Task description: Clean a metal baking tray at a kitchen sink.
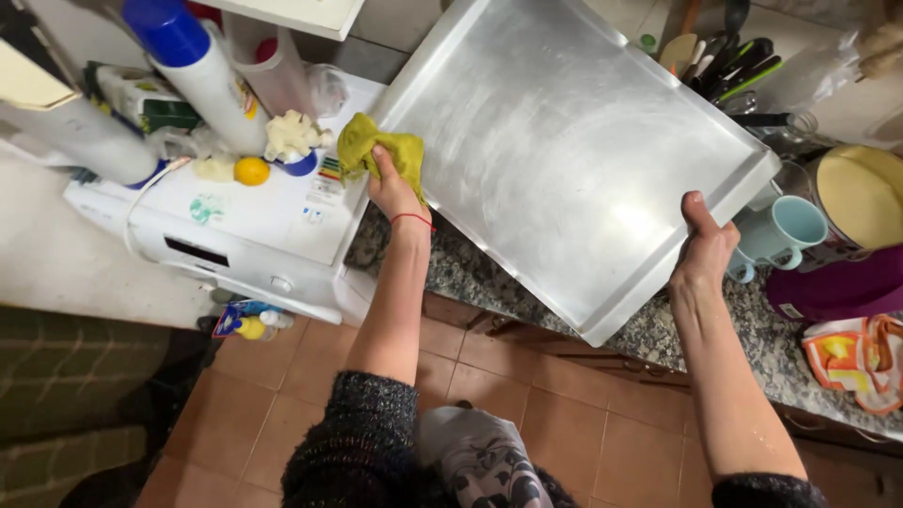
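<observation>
Left hand (393, 188) has its grip closed on a yellow-green cloth (376, 146) at the metal tray's (564, 150) left edge; right hand (705, 249) clasps its near-right rim — tilted over the speckled table (470, 273); tray looks mostly clean — streaks remain.

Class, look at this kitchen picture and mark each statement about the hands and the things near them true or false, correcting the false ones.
1. The left hand holds a yellow-green cloth at the edge of the metal tray. True.
2. The right hand holds a mug. False: it grips the tray's rim; the light blue mug stands beside it.
3. The tray lies flat on the floor. False: it is held tilted over the stone counter.
4. A red string circles the left wrist. True.
5. The tray is full of food. False: its surface is bare.
</observation>
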